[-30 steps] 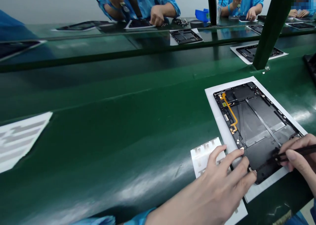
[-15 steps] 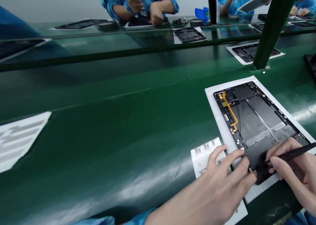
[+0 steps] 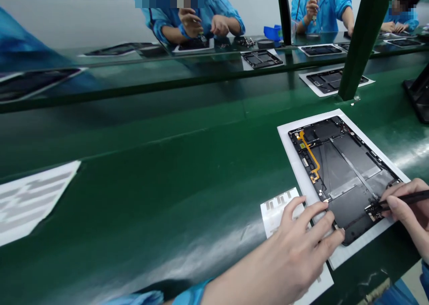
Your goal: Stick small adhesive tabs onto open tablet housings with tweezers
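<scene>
An opened tablet chassis (image 3: 342, 171) lies on a white sheet (image 3: 291, 148) on the green belt, with an orange flex cable (image 3: 310, 155) along its left side. My left hand (image 3: 295, 251) rests flat with fingers spread, fingertips pressing the chassis's near left corner. My right hand (image 3: 407, 211) pinches black tweezers (image 3: 398, 200) whose tips touch a small part at the chassis's near right edge.
A white sheet of sticker strips (image 3: 279, 206) lies under my left hand. Another striped sheet (image 3: 30, 200) sits far left. A green post (image 3: 362, 37) stands behind the chassis. More chassis (image 3: 330, 79) lie on the belt; people in blue work opposite.
My right hand moved the tweezers from the chassis's near bottom corner to its near right edge. The left hand stayed put. The view shifted slightly.
</scene>
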Motion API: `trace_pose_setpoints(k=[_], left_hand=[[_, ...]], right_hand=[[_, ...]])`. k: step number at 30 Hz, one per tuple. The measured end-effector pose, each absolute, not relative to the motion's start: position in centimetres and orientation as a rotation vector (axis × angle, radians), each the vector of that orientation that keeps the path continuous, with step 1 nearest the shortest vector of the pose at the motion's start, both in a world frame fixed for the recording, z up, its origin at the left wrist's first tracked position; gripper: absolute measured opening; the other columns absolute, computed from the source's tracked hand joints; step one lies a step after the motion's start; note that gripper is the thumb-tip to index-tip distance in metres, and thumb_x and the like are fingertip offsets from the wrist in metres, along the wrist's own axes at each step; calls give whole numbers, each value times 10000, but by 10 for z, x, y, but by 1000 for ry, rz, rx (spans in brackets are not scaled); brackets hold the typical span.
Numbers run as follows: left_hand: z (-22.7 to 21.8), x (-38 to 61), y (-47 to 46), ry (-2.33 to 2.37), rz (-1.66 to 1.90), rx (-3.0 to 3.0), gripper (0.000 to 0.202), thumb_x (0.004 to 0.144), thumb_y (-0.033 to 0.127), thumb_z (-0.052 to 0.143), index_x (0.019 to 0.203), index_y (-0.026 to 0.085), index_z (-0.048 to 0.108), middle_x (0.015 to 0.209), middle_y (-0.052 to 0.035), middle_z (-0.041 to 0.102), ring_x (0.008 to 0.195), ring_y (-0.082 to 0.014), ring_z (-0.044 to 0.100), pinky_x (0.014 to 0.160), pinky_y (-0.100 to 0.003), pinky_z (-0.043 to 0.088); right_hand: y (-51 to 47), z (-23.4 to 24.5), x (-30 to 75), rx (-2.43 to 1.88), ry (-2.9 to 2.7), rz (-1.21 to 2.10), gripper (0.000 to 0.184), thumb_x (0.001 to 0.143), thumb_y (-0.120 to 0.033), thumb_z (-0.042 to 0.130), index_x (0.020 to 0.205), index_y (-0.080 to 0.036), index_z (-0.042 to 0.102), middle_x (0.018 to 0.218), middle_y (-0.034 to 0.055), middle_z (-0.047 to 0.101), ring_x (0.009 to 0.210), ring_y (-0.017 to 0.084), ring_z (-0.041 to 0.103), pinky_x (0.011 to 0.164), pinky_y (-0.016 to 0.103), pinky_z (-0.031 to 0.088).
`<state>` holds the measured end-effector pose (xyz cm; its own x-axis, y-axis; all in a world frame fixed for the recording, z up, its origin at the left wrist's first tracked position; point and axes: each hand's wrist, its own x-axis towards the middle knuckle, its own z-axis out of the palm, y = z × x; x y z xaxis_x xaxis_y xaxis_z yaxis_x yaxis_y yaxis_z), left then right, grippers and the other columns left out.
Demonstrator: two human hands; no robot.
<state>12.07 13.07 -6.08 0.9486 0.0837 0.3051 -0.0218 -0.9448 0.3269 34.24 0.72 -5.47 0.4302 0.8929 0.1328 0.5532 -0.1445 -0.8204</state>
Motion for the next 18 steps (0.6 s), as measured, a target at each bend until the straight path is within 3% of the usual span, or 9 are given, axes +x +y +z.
trace_pose_setpoints(k=[6,10,13,18], left_hand=[[-51,144,184,253,412,2584,303,940,190,397,1131,187,633,1132,-104,592,1099,-248,522,975,-414,371],[-67,171,264,764,454,2526,411,929,237,529,1330,159,485,1312,-144,465,1214,-319,440,1013,-534,355],[-84,180,310,1010,381,2404,373,935,296,603,1269,155,513,1249,-111,527,1104,-275,550,931,-496,464],[-103,179,326,970,295,2214,227,944,311,609,1075,125,610,1046,-64,622,892,-196,631,788,-372,545]], right_hand=[[5,-69,347,-1643,-916,644,184,927,-396,582,857,-228,611,823,5,587,634,116,580,592,199,515],[4,-80,352,-1592,-849,706,219,898,-424,617,838,-213,615,773,4,592,622,115,565,581,197,491],[4,-90,354,-1599,-843,763,283,862,-483,638,824,-204,615,741,10,605,582,115,561,545,194,483],[8,-100,348,-1613,-689,777,391,783,-591,668,793,-203,616,598,-8,584,542,111,532,527,174,457]])
